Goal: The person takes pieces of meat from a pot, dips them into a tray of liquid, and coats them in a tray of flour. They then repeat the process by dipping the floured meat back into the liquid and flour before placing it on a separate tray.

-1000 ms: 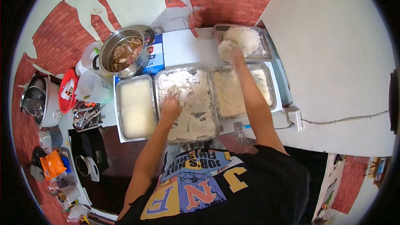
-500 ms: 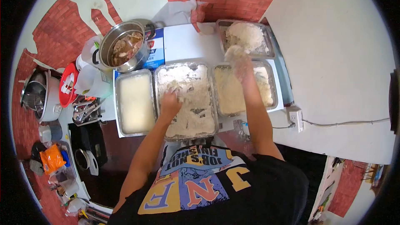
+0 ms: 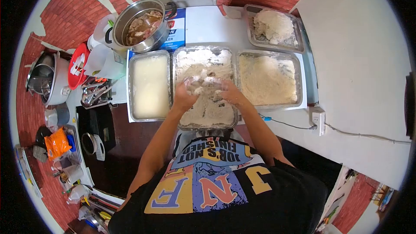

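While left hand and right hand face each other, powder between fingers; apart or clamped, cannot tell.

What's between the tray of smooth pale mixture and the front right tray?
The powder-filled middle tray lies between them, with the left hand and right hand over it, as the head view shows.
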`<state>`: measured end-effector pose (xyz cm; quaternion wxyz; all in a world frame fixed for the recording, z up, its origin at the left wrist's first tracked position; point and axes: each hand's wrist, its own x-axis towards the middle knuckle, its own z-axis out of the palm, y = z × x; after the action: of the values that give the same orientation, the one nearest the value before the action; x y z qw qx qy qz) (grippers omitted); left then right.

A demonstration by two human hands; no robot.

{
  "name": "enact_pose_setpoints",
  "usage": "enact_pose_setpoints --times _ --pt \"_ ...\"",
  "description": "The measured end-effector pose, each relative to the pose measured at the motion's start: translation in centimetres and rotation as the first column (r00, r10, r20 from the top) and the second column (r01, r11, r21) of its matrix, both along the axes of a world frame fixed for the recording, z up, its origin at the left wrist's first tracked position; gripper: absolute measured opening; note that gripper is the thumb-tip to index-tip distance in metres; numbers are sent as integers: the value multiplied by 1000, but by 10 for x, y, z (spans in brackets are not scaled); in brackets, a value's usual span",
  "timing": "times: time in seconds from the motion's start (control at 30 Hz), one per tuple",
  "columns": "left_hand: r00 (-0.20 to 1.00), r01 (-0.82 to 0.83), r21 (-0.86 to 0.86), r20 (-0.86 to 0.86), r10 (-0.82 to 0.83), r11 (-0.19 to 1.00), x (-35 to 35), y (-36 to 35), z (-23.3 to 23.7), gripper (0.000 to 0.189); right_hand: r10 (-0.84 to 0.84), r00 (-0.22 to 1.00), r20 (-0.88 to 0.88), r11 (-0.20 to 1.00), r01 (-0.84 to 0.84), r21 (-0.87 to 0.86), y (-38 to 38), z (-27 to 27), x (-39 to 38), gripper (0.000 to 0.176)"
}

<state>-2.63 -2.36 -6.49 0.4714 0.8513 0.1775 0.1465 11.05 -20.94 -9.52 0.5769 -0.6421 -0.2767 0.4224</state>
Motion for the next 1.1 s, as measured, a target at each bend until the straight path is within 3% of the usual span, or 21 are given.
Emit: enact_pose_setpoints --times 0.13,0.3,0.4,0.5,0.63,0.73,0.83,0.9,1.0,1.1 --pt "994 52 -249 -84 -75 967 12 -7 10 47 41 944 -326 996 -13 86 6 46 -3 63" --pt "978 80 -303 -159 -133 950 19 -2 17 46 27 952 -305 999 -18 34 7 59 -6 68" --pt "996 86 -368 -5 -94 926 21 0 0 39 45 949 -313 999 -37 33 7 55 -4 70" --pt "998 16 -339 -59 -38 940 20 -3 18 39 40 953 -300 999 -42 1 5 54 -2 70" --pt "999 -23 -505 30 44 863 25 -2 0 39 23 939 -343 1000 -21 7 6 54 -2 72" --pt "994 -104 -479 -11 112 871 29 -6 5 37 4 980 -197 999 -15 -51 5 59 0 71" --pt "976 -215 -353 -48 213 911 33 -13 6 37 5 944 329 1000 1 -17 6 59 -2 66" --pt "961 -273 -264 -35 274 925 37 -15 -9 36 -11 931 365 993 52 -105 5 60 -6 63" --pt "939 -337 -629 -177 293 700 36 -2 -18 35 -53 881 470 974 151 -172 1 64 -7 58" --pt "925 -349 -750 -178 337 563 33 6 -38 30 -90 760 644 981 179 -73 6 52 -6 56"
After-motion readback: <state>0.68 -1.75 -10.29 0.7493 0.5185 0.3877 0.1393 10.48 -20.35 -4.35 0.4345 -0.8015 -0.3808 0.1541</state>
